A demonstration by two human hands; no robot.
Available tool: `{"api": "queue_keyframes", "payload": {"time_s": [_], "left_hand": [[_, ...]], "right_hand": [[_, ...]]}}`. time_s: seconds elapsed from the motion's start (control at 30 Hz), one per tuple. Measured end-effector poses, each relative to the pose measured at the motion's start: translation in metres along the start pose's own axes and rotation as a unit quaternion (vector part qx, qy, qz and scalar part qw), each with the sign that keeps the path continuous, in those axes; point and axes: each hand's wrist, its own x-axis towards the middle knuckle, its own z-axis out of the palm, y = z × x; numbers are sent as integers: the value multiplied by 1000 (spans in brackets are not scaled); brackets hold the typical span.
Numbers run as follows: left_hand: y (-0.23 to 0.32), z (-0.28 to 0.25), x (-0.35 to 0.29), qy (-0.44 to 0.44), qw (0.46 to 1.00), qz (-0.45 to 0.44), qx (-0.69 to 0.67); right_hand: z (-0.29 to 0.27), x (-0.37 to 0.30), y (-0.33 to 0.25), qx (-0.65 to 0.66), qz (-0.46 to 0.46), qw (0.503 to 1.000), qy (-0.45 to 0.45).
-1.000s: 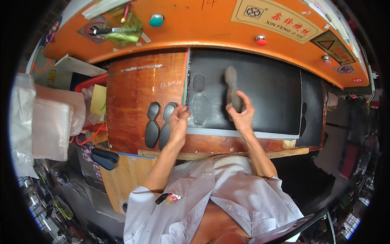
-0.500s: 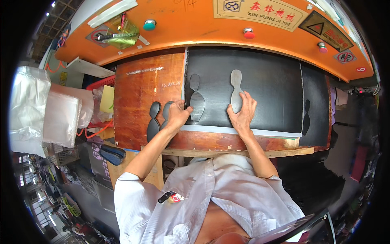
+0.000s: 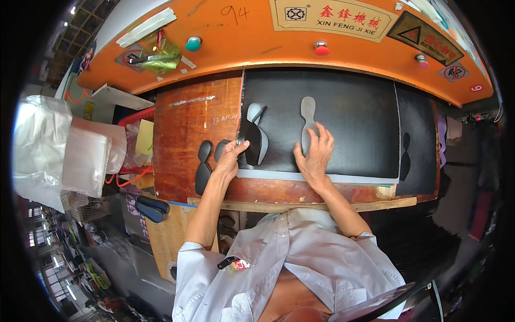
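Note:
My left hand (image 3: 229, 160) pinches a thin black sole-shaped piece (image 3: 253, 142) by its left edge, thumb on top. That piece is tilted up from the black sheet (image 3: 354, 118); under it shows a lighter grey sole-shaped patch (image 3: 263, 152). My right hand (image 3: 316, 155) is curled around the lower half of a grey sole-shaped plate (image 3: 307, 110), thumb at its left edge and fingers at its right. The plate lies flat on the sheet. Beside my left hand, dark sole pieces (image 3: 204, 166) rest on the brown wooden board (image 3: 179, 121).
An orange machine front (image 3: 241, 43) with push buttons (image 3: 321, 49) rises behind the board. Another dark sole shape (image 3: 406, 158) lies on the right-hand strip. Clear plastic bags (image 3: 86, 161) and a red basket (image 3: 140, 114) stand at left. Blue-black soles (image 3: 152, 208) lie lower left.
My left hand has taken hold of the black sole piece and raised it off the sheet, uncovering the lighter patch. The right hand and grey plate have hardly moved. The view has shifted slightly.

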Motion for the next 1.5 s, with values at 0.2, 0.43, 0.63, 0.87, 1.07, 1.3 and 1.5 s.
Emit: {"api": "queue_keyframes", "payload": {"time_s": [0.2, 0.43, 0.63, 0.87, 1.07, 1.3, 1.5], "left_hand": [[-12, 3, 8, -1, 999, 33, 31], [-21, 20, -49, 148, 945, 196, 218], [-32, 25, -97, 190, 927, 258, 193], [-48, -25, -123, 256, 943, 189, 93], [-57, -54, -128, 314, 914, 150, 208], [-23, -64, -148, 384, 741, 223, 503], [6, -135, -88, 290, 791, 181, 508]], "right_hand": [[76, 49, -47, 382, 293, 821, -306], [65, 63, -54, 201, 97, 957, -186], [47, 40, -100, 376, 162, 862, -298], [105, 0, -131, 399, 208, 747, -489], [104, -2, -116, 305, 125, 818, -471], [85, -12, -116, 289, 109, 852, -422], [75, -55, -145, 243, 79, 832, -492]]}}
